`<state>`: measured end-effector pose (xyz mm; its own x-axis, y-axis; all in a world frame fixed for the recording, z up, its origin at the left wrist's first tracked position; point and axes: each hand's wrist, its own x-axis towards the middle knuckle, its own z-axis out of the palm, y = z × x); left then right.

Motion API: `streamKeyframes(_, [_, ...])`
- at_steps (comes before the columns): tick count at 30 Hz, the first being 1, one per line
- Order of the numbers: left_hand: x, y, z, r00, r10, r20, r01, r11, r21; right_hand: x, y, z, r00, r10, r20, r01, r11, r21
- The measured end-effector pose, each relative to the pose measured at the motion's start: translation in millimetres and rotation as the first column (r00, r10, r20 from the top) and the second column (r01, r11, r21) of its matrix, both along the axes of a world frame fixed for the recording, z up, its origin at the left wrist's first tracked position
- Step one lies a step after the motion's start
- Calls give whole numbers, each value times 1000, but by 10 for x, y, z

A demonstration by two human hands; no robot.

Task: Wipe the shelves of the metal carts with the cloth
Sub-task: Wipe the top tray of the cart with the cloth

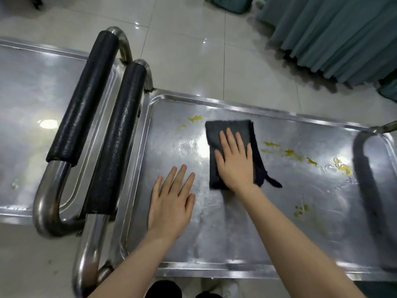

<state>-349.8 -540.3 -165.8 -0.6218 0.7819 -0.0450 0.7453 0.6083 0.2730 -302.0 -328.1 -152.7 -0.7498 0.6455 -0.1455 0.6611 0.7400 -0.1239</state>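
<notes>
Your right hand (235,160) lies flat with fingers spread on the dark folded cloth (233,134), pressing it onto the top shelf (225,233) of the near metal cart, roughly at the shelf's middle. Your left hand (171,203) rests open, palm down, on bare steel just left of the cloth, gripping nothing. The shelf has a raised rim all round. Yellow smears (294,154) trail to the right of the cloth toward the far-right corner, a smaller patch (194,118) sits beyond the cloth to its left, and another (300,209) lies right of your forearm. Bare metal is free on either side of the cloth. Left of the cloth, two black padded handles (113,134) stand side by side; the second cart's shelf (25,93) runs off the frame. The near shelf's right end is cut off and blurred, with a dark curved shape there you cannot make out. A teal curtain (335,29) hangs beyond.
</notes>
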Motion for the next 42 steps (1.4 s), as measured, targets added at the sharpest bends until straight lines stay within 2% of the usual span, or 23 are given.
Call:
streamKeyframes(4, [8, 13, 54, 1000, 5, 22, -5, 1000, -15, 1113, -804, -15, 989, 148, -23, -149, 989, -4])
streamKeyframes(7, [21, 17, 45, 999, 20, 25, -20, 1000, -7, 1453, -1021, -1, 982, 189, 9, -189, 981, -33])
streamKeyframes(10, [30, 14, 36, 995, 103, 17, -103, 995, 8, 919, -737, 61, 989, 145, -5, -145, 989, -25])
streamKeyframes(14, [41, 12, -1, 983, 180, -21, -179, 983, 47, -378, -146, 18, 999, 34, -30, -35, 999, -38])
streamKeyframes(17, [28, -3, -36, 976, 214, -35, -211, 974, 80, -1110, -21, 16, 992, 126, -24, -128, 989, -71])
streamKeyframes(20, [7, -5, -4, 968, 248, 22, -249, 957, 149, -1103, -157, 13, 951, 308, -32, -310, 950, -48])
streamKeyframes(23, [14, -16, 79, 955, 270, 120, -292, 923, 250, -374, -408, 3, 893, 449, -32, -449, 893, 18])
streamKeyframes(25, [11, -17, 107, 960, 247, 135, -274, 928, 251, 280, -608, -23, 902, 430, -46, -428, 903, 45])
streamKeyframes(29, [26, -21, 71, 988, 139, 65, -146, 981, 130, 1239, -1044, -62, 940, 339, -28, -340, 941, -4])
streamKeyframes(32, [21, -17, 42, 1000, -25, -2, 25, 996, 86, 1004, -776, -18, 946, 324, -16, -325, 946, -9])
streamKeyframes(35, [43, -32, 4, 997, -71, -15, 72, 994, 84, 400, -82, 17, 996, 92, -21, -92, 996, 2])
streamKeyframes(37, [45, -35, -34, 998, -66, -9, 66, 994, 87, 60, 371, 29, 997, -73, -14, 72, 996, -45])
streamKeyframes(38, [34, -37, -50, 998, -60, -12, 61, 995, 80, -65, 515, 28, 994, -105, 6, 105, 993, -61])
streamKeyframes(42, [-3, 3, 1, 999, -40, 0, 40, 999, 15, 79, 507, 42, 1000, 6, 13, -5, 998, -62])
